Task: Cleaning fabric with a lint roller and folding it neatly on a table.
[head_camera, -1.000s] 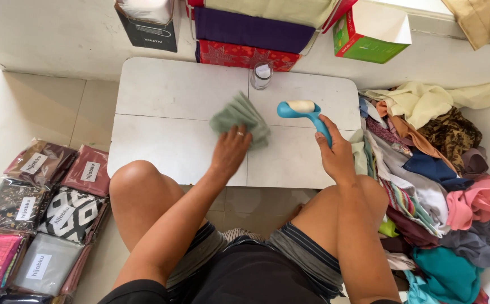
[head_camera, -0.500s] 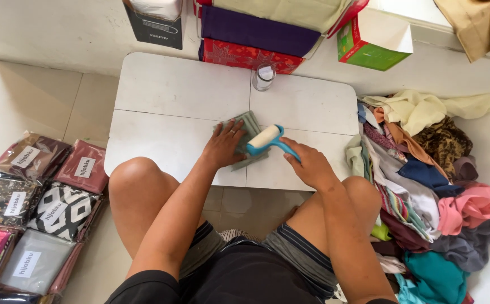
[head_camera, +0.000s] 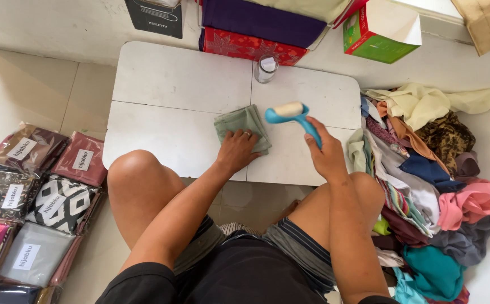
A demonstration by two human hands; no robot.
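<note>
A folded sage-green cloth (head_camera: 239, 121) lies flat near the middle of a low white table (head_camera: 166, 90). My left hand (head_camera: 238, 150) presses on the cloth's near edge with its fingers spread. My right hand (head_camera: 325, 152) grips the blue handle of a lint roller (head_camera: 288, 112). The roller's cream head is lifted just to the right of the cloth, above the tabletop.
A small glass jar (head_camera: 266, 68) stands at the table's far edge. Boxes and folded fabric (head_camera: 262, 22) are stacked behind it. A loose heap of coloured cloths (head_camera: 425, 169) lies at the right. Bagged cloths with labels (head_camera: 36, 197) lie on the floor at the left. My bare knees flank the table's near edge.
Half a second ago the roller head lay on the cloth. Now my right hand has lifted it off to the right. My left hand still holds the cloth down.
</note>
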